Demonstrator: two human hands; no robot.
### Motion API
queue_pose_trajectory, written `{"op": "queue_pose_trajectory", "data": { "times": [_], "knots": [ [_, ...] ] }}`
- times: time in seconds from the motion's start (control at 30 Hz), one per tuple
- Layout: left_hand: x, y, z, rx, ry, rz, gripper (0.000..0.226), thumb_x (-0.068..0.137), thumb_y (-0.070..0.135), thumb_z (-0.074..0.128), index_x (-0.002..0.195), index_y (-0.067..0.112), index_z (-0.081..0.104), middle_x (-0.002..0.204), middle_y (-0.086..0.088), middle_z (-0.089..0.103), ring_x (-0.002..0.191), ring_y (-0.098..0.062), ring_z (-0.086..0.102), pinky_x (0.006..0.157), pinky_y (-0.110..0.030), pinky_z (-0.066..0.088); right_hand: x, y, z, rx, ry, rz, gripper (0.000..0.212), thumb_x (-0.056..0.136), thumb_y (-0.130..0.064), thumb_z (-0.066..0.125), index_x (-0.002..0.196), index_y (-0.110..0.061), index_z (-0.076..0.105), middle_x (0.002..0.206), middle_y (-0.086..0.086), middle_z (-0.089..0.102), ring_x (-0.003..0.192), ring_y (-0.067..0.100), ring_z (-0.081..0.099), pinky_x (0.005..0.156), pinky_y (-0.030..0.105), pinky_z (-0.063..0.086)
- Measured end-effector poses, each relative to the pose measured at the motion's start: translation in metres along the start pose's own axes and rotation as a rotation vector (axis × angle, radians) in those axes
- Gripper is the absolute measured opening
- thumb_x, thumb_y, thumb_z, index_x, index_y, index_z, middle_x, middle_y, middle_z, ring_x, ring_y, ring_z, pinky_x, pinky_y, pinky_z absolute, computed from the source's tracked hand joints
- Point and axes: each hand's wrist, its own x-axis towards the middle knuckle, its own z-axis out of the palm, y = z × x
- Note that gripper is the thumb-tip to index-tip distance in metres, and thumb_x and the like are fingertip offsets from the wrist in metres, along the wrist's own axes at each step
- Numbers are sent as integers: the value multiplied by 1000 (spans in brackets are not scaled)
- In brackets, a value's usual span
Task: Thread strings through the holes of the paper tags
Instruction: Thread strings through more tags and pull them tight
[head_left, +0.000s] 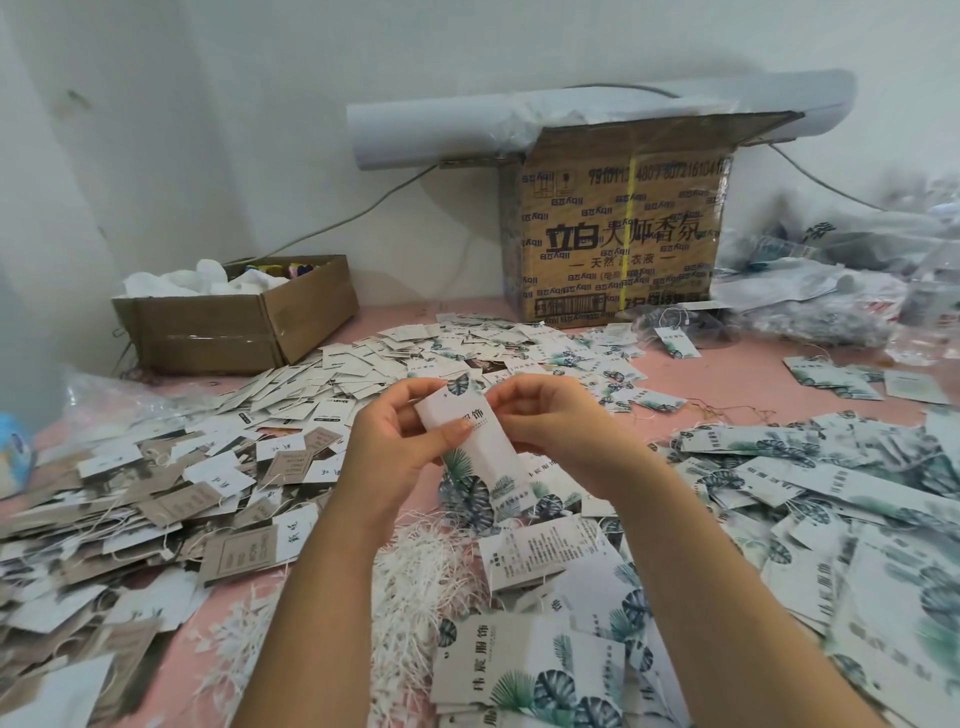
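Note:
A white paper tag (480, 447) with green leaf print and black characters is held up over the table between both hands. My left hand (397, 441) grips its left side, thumb pressed across the face. My right hand (550, 421) pinches the tag's upper right edge with curled fingers. Whether a string runs through the tag's hole is hidden by the fingers. A loose heap of white strings (415, 571) lies on the pink table under my forearms.
Leaf-print tags (779, 493) cover the right and near side, brown and white tags (156, 499) the left. A small open cardboard box (234, 322) stands back left, a large printed carton (618, 234) back centre, plastic bags (831, 280) back right.

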Motion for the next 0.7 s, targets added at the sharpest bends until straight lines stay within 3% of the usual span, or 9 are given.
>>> {"op": "queue_pose_trajectory", "data": {
  "times": [0.23, 0.3, 0.4, 0.53, 0.6, 0.7],
  "knots": [
    [2, 2, -8, 81, 13, -9, 37, 67, 4, 77, 95, 23, 62, 76, 5, 73, 72, -12, 66, 64, -32, 54, -1, -3, -2, 89, -126, 86, 12, 92, -9, 52, 91, -7, 63, 81, 6, 69, 73, 16, 66, 70, 26, 57],
    [1, 5, -10, 116, -26, -23, 39, 62, 14, 79, 95, 24, 62, 77, 5, 73, 70, -9, 67, 63, -31, 54, -1, -4, -1, 57, -135, 78, 6, 88, -3, 56, 89, -7, 60, 76, 5, 70, 70, 16, 67, 69, 26, 57],
    [-2, 7, -14, 158, -106, -79, 43, 55, 47, 73, 90, 24, 66, 75, 4, 72, 67, -11, 64, 58, -26, 50, -2, -6, -1, -47, -197, 106, 11, 85, 5, 58, 88, -6, 56, 75, 6, 69, 69, 16, 67, 69, 27, 57],
    [-3, 9, -18, 166, -146, -177, 60, 64, 70, 50, 89, 19, 67, 72, 4, 68, 59, -8, 58, 51, -18, 42, -12, -11, -3, -386, -638, 347, 19, 86, 8, 56, 84, -10, 58, 66, -3, 65, 60, 7, 61, 60, 17, 53],
    [-3, 7, -20, 244, -146, -213, 52, 72, 66, 49, 89, 20, 68, 72, 5, 68, 59, -6, 58, 51, -18, 41, -13, -10, 2, -529, -777, 477, 16, 86, 9, 55, 90, -5, 62, 64, -5, 64, 60, 7, 59, 60, 16, 53],
    [-4, -1, -20, 471, -212, -248, 21, 88, 41, 57, 92, 22, 65, 77, 6, 68, 61, -6, 57, 52, -17, 41, -10, -6, 13, -697, -807, 589, 27, 88, 3, 56, 115, 7, 57, 80, 10, 64, 66, 13, 58, 63, 19, 53]
  ]
}}
